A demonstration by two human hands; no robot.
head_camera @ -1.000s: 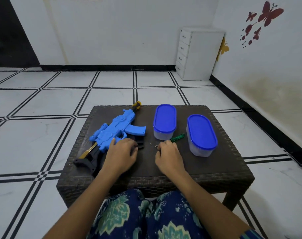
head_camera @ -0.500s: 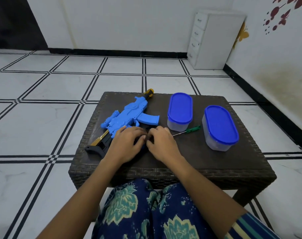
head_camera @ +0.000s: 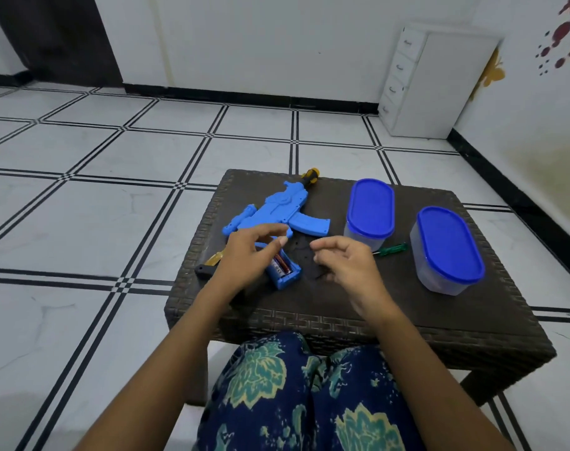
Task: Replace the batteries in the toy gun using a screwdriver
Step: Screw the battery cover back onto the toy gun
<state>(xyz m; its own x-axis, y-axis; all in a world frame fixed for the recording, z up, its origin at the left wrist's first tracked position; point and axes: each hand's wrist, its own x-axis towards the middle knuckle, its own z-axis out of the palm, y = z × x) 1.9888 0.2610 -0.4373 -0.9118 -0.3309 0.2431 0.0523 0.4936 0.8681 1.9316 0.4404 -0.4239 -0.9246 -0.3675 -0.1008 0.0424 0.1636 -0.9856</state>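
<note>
The toy gun (head_camera: 277,216) lies flat on the table (head_camera: 407,320), out at ten o'clock from the table's middle, its grip pointing back towards five with the hatch off and the batteries (head_camera: 279,265) showing. The left hand (head_camera: 244,255) hovers over that grip, fingers loose and spread, nothing in them. The right hand (head_camera: 345,265) hangs at three o'clock of the grip, fingers half curled; whether it pinches something small, I cannot tell. The screwdriver (head_camera: 392,249) rests further out at three, between two tubs (head_camera: 369,206). The gun looks like light, stiff, hollow plastic, so pin the grip down; the batteries are smooth and snug, best levered up from one end
</note>
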